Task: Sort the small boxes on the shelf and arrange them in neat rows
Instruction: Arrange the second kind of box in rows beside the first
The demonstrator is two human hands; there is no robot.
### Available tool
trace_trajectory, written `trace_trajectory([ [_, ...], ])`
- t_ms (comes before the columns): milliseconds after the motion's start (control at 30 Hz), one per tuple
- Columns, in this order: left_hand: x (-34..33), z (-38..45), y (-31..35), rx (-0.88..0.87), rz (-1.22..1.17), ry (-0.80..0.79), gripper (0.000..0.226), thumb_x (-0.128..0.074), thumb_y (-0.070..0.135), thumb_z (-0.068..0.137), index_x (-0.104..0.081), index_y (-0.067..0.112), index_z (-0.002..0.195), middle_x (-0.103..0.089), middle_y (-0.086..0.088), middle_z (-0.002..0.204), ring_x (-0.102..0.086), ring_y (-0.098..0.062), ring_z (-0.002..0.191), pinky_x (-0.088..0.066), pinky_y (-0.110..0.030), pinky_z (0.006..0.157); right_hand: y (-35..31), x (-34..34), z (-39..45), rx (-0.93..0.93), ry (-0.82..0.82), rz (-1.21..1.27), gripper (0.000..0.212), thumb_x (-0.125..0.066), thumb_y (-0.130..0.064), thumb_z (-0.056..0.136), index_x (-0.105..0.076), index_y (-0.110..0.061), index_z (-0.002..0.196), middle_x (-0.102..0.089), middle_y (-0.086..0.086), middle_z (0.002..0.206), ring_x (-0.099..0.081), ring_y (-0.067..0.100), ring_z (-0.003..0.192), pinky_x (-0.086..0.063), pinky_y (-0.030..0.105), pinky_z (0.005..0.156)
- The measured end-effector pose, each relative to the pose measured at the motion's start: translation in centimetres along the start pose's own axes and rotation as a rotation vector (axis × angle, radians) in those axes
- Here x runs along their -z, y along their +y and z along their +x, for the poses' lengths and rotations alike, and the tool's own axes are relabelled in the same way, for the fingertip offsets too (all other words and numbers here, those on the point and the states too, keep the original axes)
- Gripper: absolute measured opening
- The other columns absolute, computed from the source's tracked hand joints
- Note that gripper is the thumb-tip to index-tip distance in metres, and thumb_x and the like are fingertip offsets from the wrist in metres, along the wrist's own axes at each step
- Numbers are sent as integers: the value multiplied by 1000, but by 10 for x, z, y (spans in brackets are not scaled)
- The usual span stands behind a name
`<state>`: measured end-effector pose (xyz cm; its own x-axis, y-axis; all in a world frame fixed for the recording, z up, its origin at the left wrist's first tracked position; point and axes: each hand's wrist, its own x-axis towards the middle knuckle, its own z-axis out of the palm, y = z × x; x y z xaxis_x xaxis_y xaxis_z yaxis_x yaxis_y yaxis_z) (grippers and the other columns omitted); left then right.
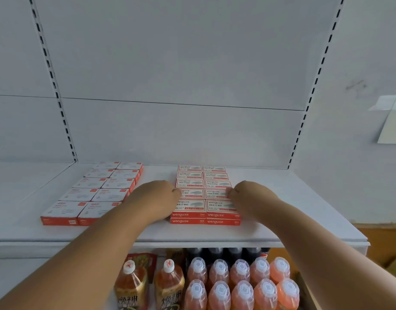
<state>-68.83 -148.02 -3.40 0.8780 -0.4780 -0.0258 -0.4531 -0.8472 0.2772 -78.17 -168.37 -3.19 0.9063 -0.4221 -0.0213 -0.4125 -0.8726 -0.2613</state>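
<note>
Head view shows my left hand (158, 195) and right hand (248, 194), fingers curled, squeezing the staple boxes (206, 193) from both sides on the shelf (282, 209); next, nudge their edges flush.

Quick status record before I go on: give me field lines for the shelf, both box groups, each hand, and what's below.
shelf: white shelf, white back panel
left group: white-topped red boxes, two columns, five rows, slanted rather than square to the shelf front
right group: wengu staple boxes, two columns, five rows, two layers high at the front
left hand: fingers curled, against the stack's left side
right hand: fingers curled, against its right side
below: orange drink bottles, two tea bottles
</note>
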Motion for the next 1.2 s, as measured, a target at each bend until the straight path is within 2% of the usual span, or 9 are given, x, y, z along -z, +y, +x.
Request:
trace_trajectory([
  [167,4,1,1,35,-47,-9,55,-23,54,102,-67,21,100,-70,4,92,-64,-9,81,-48,-27,72,3,2,2,1,2,26,49,-28,-48,100,-63,-16,88,-66,1,83,-63,18,80,-54,36,79],
  [367,1,4,1,6,15,-24,51,-25,52,102,-66,20,98,-70,4,89,-64,-9,79,-51,-26,70,0,3,1,10,-28,-31,47,-29,-48,101,-62,-16,94,-62,-3,81,-59,15,75,-48,31,69],
  [467,2,6,2,-15,36,-22,49,-26,50,103,-65,21,100,-69,3,89,-64,-8,79,-53,-27,73,-3,3,-1,-18,-16,-11,46,-29,-48,101,-60,-17,87,-63,0,83,-61,20,83,-50,33,76],
  [567,2,4,1,-31,6,8,54,-23,51,103,-67,20,105,-69,2,95,-63,-11,83,-51,-30,79,-5,5,-5,-39,-12,14,49,-29,-50,101,-61,-15,89,-64,3,88,-61,23,88,-49,33,79],
  [733,9,-8,-6,0,21,19,61,-21,58,101,-67,18,107,-68,-1,99,-60,-17,87,-47,-32,79,-1,13,-20,-103,18,36,59,-25,-55,100,-58,-13,74,-63,4,73,-60,22,69,-46,31,65],
  [833,9,-12,-5,-5,6,-50,57,-27,55,101,-68,16,105,-68,-1,95,-61,-15,84,-49,-31,79,-3,10,-29,-104,-23,43,57,-31,-54,100,-61,-11,78,-65,5,77,-61,23,73,-45,32,65],
  [900,7,-13,-2,-15,13,-59,53,-28,53,102,-66,16,103,-67,0,90,-60,-12,79,-47,-30,73,-5,8,-30,-93,-22,38,55,-32,-52,100,-63,-10,81,-65,5,79,-62,23,76,-46,32,68],
  [1000,4,-15,0,-22,25,-48,50,-28,51,103,-64,18,99,-65,2,85,-60,-8,74,-43,-25,64,-6,6,-29,-73,5,-16,52,-31,-49,101,-58,-12,75,-61,4,74,-59,22,72,-46,30,65],
  [1200,4,-20,0,-38,24,-29,52,-26,51,103,-64,16,99,-67,0,87,-64,-11,80,-54,-31,79,-6,1,-31,-72,41,-73,50,-27,-46,101,-59,-13,81,-60,3,75,-59,20,73,-48,31,68],
])
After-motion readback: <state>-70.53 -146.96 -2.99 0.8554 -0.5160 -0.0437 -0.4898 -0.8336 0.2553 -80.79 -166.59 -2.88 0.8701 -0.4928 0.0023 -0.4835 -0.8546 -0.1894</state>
